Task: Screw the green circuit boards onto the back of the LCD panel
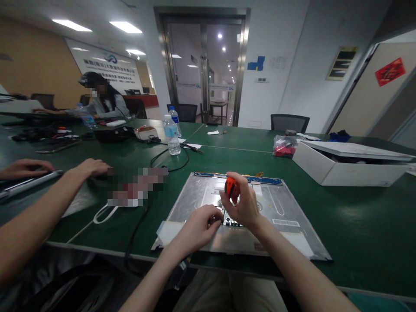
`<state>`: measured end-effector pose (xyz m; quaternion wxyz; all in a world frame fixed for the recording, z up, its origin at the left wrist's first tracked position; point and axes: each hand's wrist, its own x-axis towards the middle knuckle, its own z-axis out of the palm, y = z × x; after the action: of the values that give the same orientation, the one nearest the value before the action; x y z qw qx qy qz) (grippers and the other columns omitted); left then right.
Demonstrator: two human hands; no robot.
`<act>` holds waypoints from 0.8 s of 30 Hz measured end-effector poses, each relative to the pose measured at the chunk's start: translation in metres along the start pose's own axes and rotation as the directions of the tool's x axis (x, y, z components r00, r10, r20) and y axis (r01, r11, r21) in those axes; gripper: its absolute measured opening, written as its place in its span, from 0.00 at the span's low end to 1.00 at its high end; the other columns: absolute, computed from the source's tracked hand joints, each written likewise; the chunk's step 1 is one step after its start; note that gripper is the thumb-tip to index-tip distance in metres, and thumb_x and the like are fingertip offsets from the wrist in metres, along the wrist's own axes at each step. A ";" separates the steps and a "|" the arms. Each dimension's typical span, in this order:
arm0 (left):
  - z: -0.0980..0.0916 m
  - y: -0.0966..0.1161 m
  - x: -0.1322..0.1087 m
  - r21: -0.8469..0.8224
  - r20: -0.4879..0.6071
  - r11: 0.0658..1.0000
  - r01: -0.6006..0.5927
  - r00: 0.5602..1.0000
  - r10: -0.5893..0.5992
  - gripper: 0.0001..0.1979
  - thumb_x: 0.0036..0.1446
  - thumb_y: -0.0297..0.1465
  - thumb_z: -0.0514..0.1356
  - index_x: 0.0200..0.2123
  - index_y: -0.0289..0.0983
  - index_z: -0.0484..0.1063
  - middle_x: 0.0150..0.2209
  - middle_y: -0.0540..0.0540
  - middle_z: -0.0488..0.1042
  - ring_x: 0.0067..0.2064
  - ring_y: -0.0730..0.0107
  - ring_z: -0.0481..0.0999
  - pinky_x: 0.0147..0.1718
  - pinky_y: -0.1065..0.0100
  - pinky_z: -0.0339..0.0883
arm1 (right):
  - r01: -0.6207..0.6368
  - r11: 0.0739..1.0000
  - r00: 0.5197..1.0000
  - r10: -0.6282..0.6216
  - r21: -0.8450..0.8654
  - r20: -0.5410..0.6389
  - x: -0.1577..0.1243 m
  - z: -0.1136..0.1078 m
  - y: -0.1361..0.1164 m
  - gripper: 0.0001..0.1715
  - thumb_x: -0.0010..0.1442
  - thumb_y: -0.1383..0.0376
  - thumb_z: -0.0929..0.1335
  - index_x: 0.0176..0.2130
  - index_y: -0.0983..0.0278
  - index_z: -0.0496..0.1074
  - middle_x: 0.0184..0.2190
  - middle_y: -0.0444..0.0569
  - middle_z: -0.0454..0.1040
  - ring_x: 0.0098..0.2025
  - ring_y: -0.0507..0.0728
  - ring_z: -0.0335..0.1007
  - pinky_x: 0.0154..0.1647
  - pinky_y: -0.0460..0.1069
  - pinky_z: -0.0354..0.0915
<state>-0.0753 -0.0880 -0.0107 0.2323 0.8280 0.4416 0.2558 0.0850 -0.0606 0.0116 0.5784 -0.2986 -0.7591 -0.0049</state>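
A flat silver metal panel, the back of a display, lies on the green table in front of me. My right hand is closed around an orange-handled screwdriver held upright over the panel's middle. My left hand rests on the panel just left of the tool, fingers curled and pinched near its tip. What the left fingers hold is hidden.
A co-worker's forearm and hand reach across the table at left. A white open box sits at right, a red packet beside it. Water bottles, black cables and a seated person lie farther back.
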 end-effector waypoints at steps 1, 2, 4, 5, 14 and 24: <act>0.000 0.000 0.000 0.002 -0.001 1.000 0.002 1.000 -0.002 0.08 0.52 0.24 0.55 0.33 0.37 0.74 0.34 0.46 0.76 0.39 0.63 0.73 0.38 0.67 0.64 | 0.004 1.000 1.000 -0.004 -0.011 -0.004 0.000 0.000 0.000 0.23 0.60 0.64 0.64 0.54 0.61 0.57 0.22 0.36 0.61 0.18 0.47 0.56 0.19 0.43 0.55; 0.001 -0.001 0.000 0.002 -0.001 1.000 0.005 1.000 -0.005 0.08 0.52 0.24 0.55 0.33 0.37 0.74 0.34 0.46 0.76 0.38 0.63 0.73 0.38 0.67 0.64 | 0.008 1.000 1.000 -0.008 -0.018 -0.004 0.000 0.000 0.000 0.23 0.60 0.63 0.64 0.54 0.61 0.57 0.22 0.36 0.61 0.18 0.47 0.56 0.19 0.43 0.55; 0.001 -0.001 0.000 -0.003 -0.005 1.000 0.010 1.000 -0.010 0.09 0.51 0.25 0.55 0.33 0.37 0.74 0.34 0.46 0.76 0.38 0.63 0.73 0.37 0.67 0.64 | 0.009 1.000 1.000 -0.009 -0.020 0.011 0.000 -0.001 0.000 0.23 0.60 0.62 0.65 0.54 0.61 0.57 0.22 0.36 0.61 0.18 0.47 0.56 0.19 0.43 0.55; 0.001 -0.001 0.000 -0.007 -0.008 1.000 0.011 1.000 -0.011 0.08 0.51 0.25 0.55 0.33 0.37 0.74 0.34 0.46 0.75 0.38 0.63 0.73 0.37 0.67 0.64 | 0.005 1.000 1.000 -0.004 -0.013 0.024 0.000 -0.001 0.000 0.24 0.60 0.62 0.64 0.55 0.61 0.57 0.22 0.37 0.62 0.18 0.48 0.57 0.19 0.43 0.56; -0.002 0.003 -0.001 0.003 -0.010 1.000 0.018 1.000 -0.018 0.07 0.52 0.25 0.54 0.31 0.37 0.73 0.33 0.46 0.75 0.38 0.63 0.73 0.36 0.68 0.63 | -0.019 1.000 1.000 0.019 0.011 0.018 -0.001 0.002 0.002 0.25 0.60 0.66 0.63 0.56 0.62 0.56 0.22 0.37 0.60 0.18 0.48 0.58 0.19 0.43 0.56; -0.001 0.002 -0.001 0.010 -0.002 0.999 0.038 0.999 -0.038 0.06 0.51 0.25 0.54 0.30 0.37 0.72 0.32 0.46 0.74 0.37 0.63 0.72 0.35 0.68 0.62 | -0.034 0.995 0.997 0.027 0.092 0.079 -0.002 -0.001 0.001 0.26 0.61 0.67 0.61 0.58 0.62 0.54 0.24 0.39 0.65 0.21 0.49 0.63 0.21 0.44 0.60</act>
<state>-0.0751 -0.0897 -0.0089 0.2324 0.8203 0.4589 0.2500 0.0864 -0.0614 0.0099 0.5618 -0.2828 -0.7757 0.0507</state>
